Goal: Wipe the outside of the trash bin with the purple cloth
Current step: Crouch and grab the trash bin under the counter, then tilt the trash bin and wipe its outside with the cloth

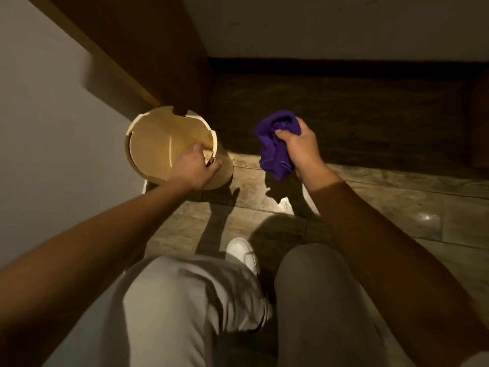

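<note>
A round cream trash bin (pixel 158 144) stands on the wooden floor at the left, seen from above, with notches in its rim. My left hand (pixel 194 169) grips the bin's near right rim, fingers curled over the edge. My right hand (pixel 301 148) is to the right of the bin, closed around a bunched purple cloth (pixel 276 147) that hangs a little above the floor. Cloth and bin are apart, with a gap of floor between them.
A white wall (pixel 53 128) rises at the left, close behind the bin, with a dark wooden panel (pixel 148 49) above it. My knees in light trousers (pixel 190 300) and a white shoe (pixel 242 251) fill the foreground. Wooden floorboards (pixel 397 202) extend right; the far floor is in shadow.
</note>
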`<state>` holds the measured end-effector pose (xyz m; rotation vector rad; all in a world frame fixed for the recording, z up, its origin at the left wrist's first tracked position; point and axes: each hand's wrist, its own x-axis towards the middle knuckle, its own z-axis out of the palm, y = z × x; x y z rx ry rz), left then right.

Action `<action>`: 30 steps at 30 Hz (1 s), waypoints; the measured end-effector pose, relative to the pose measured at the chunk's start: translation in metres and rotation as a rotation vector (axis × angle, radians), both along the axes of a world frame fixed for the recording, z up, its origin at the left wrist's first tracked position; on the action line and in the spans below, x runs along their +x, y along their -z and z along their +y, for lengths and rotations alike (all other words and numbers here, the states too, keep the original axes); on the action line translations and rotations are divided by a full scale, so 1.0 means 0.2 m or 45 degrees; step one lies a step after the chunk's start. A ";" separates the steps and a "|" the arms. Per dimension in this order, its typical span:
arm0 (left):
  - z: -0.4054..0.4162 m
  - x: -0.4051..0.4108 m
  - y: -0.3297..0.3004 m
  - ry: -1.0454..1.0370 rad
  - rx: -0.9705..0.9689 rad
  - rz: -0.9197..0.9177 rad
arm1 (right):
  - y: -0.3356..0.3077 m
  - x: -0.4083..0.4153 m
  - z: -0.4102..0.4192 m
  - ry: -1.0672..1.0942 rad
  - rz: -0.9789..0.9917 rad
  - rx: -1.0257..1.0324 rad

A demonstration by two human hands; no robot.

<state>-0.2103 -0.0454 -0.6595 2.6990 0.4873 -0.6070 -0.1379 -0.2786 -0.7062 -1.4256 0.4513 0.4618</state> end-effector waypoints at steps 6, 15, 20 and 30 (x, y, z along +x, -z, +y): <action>0.04 0.15 0.28 -0.223 -0.323 0.019 | 0.28 0.06 0.03 -0.016 -0.079 0.065; 0.00 0.08 -0.07 -0.711 -0.914 -0.296 | -0.10 0.17 -0.08 -0.017 -0.341 0.049; -0.15 -0.02 0.00 -0.697 -1.060 -0.246 | -0.04 0.20 -0.08 -0.079 -0.415 -0.319; -0.21 0.03 0.03 -0.525 -0.883 -0.370 | 0.19 0.04 0.03 -0.206 -0.306 -0.113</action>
